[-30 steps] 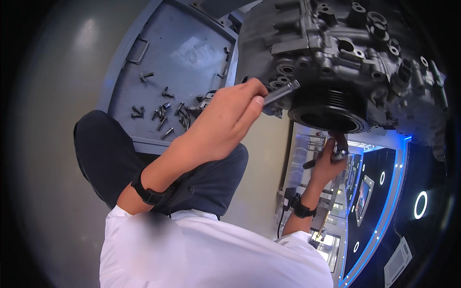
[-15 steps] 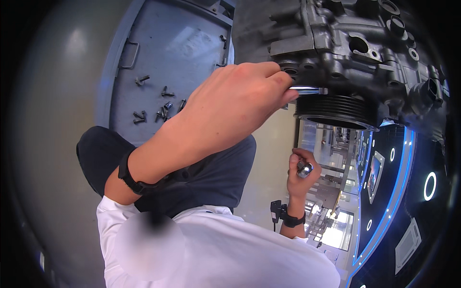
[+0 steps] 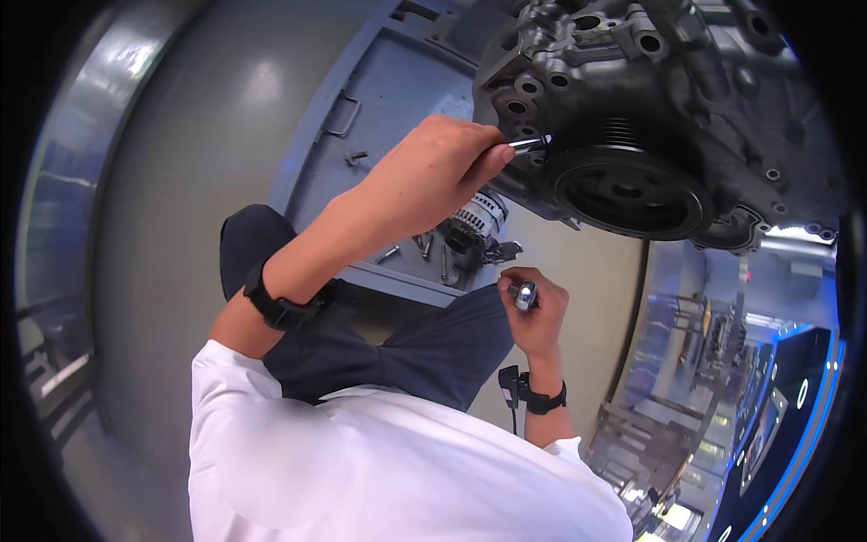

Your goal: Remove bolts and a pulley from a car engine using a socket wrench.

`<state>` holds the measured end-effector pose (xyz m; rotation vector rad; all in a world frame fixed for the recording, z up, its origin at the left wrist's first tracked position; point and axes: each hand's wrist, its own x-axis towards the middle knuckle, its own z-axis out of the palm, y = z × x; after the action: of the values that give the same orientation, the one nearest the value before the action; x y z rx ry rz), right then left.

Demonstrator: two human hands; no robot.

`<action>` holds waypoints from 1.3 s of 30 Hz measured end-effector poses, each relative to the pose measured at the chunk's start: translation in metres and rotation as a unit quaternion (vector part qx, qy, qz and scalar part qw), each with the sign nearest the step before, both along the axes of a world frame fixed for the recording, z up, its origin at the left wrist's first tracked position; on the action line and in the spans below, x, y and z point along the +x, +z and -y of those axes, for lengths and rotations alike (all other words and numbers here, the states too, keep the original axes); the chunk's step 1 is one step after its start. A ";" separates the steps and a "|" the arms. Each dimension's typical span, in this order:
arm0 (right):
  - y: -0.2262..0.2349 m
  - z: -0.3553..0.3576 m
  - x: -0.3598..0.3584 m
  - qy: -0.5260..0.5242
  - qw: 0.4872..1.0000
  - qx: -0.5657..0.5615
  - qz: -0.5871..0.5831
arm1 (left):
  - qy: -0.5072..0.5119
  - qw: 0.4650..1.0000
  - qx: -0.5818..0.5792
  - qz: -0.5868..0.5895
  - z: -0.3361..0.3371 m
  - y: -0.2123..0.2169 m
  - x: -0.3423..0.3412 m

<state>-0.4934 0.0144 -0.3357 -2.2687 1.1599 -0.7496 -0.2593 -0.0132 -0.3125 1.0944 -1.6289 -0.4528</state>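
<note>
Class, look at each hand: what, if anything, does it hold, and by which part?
The left hand pinches a thin metal tool by its near end, tip against the engine. The right hand grips a small shiny metal piece around its body.

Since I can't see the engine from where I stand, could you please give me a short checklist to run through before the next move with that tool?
1. Left hand grips the slim metal tool: ok, fingers closed around it.
2. Tool tip meets the engine block beside the black pulley: ok, though whether it sits on a fastener: cannot tell.
3. Right hand has its small chrome part secure: ok, held in the fist, away from the block.
4. Loose bolts contained: ok, they lie on the grey tray.
5. Alternator stable on the tray: cannot tell, partly hidden by the left forearm.
</note>
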 end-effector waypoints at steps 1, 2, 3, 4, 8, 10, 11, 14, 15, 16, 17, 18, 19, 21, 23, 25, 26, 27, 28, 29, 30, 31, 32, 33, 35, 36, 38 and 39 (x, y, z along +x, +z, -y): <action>-0.004 -0.001 -0.004 0.017 1.000 0.012 0.013 | -0.001 0.999 -0.033 -0.008 0.003 -0.007 -0.003; -0.010 0.001 -0.010 0.032 0.999 0.019 0.023 | 0.010 0.999 -0.032 0.005 0.008 -0.012 -0.006; -0.015 0.000 -0.014 0.038 0.998 0.023 0.032 | 0.008 0.999 -0.043 0.008 0.011 -0.014 -0.006; -0.021 0.000 -0.017 0.042 0.998 0.041 0.030 | 0.005 0.999 -0.053 0.009 0.013 -0.018 -0.007; -0.043 -0.002 -0.013 -0.002 0.985 0.155 0.075 | 0.026 0.999 -0.047 -0.008 0.018 -0.035 -0.014; -0.046 0.005 0.005 -0.025 0.974 0.201 0.104 | 0.043 0.996 -0.080 0.006 0.026 -0.040 -0.015; -0.047 0.008 0.018 -0.056 0.959 0.242 0.134 | 0.053 0.992 -0.114 0.018 0.031 -0.043 -0.015; -0.057 0.017 0.054 -0.099 0.952 0.217 0.191 | 0.058 0.988 -0.139 0.031 0.036 -0.038 -0.017; -0.057 0.021 0.062 -0.111 0.938 0.212 0.252 | 0.076 0.982 -0.166 0.043 0.039 -0.038 -0.017; -0.063 0.024 0.061 -0.109 0.955 0.184 0.205 | 0.075 0.979 -0.182 0.047 0.045 -0.044 -0.016; -0.068 0.023 0.079 -0.138 0.954 0.167 0.208 | 0.045 0.979 -0.194 0.036 0.050 -0.048 -0.008; -0.067 0.022 0.087 -0.175 0.918 0.188 0.302 | 0.030 0.986 -0.164 0.006 0.047 -0.048 -0.013; -0.069 0.021 0.094 -0.210 0.872 0.202 0.394 | 0.012 0.991 -0.134 -0.025 0.044 -0.047 -0.018; -0.074 0.016 0.119 -0.203 0.840 0.183 0.470 | -0.046 0.987 -0.153 -0.019 0.045 -0.044 -0.007; -0.067 0.013 0.147 -0.269 0.809 0.130 0.506 | -0.085 0.985 -0.143 -0.033 0.047 -0.043 -0.006; -0.062 -0.003 0.157 -0.321 0.817 0.137 0.459 | -0.158 0.979 -0.107 -0.067 0.041 -0.033 0.000; -0.065 0.000 0.170 -0.311 0.769 0.146 0.540 | -0.160 0.980 -0.084 -0.087 0.042 -0.035 0.002; -0.065 0.001 0.180 -0.295 0.714 0.154 0.616 | -0.159 0.980 -0.060 -0.105 0.041 -0.036 0.005; -0.063 -0.001 0.189 -0.303 0.711 0.152 0.617 | -0.182 0.975 -0.013 -0.124 0.038 -0.036 0.005; -0.055 -0.001 0.191 -0.295 0.742 0.143 0.584 | -0.190 0.973 -0.014 -0.129 0.039 -0.036 0.003; -0.050 0.000 0.193 -0.284 0.773 0.137 0.551 | -0.207 0.968 -0.025 -0.139 0.042 -0.036 0.001; -0.046 0.002 0.195 -0.285 0.773 0.135 0.550 | -0.221 0.963 -0.036 -0.147 0.045 -0.036 -0.001; -0.047 0.004 0.196 -0.283 0.791 0.142 0.523 | -0.226 0.962 -0.036 -0.147 0.046 -0.037 0.000; -0.048 0.006 0.197 -0.280 0.808 0.151 0.497 | -0.225 0.961 -0.046 -0.155 0.047 -0.038 0.001; -0.055 0.008 0.190 -0.263 0.814 0.150 0.496 | -0.228 0.959 -0.057 -0.160 0.046 -0.035 0.001; -0.061 0.009 0.187 -0.245 0.821 0.150 0.493 | -0.210 0.968 -0.065 -0.122 0.046 -0.031 0.009; -0.073 0.012 0.193 -0.235 0.771 0.158 0.570 | -0.192 0.975 -0.074 -0.081 0.050 -0.024 0.027; -0.081 0.010 0.202 -0.224 0.712 0.175 0.642 | -0.170 0.984 -0.045 -0.037 0.049 -0.029 0.040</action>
<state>-0.2917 0.0042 -0.4168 -0.6640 0.9124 -1.6897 -0.2193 -0.0619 -0.3415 0.7243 -1.7592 -0.6282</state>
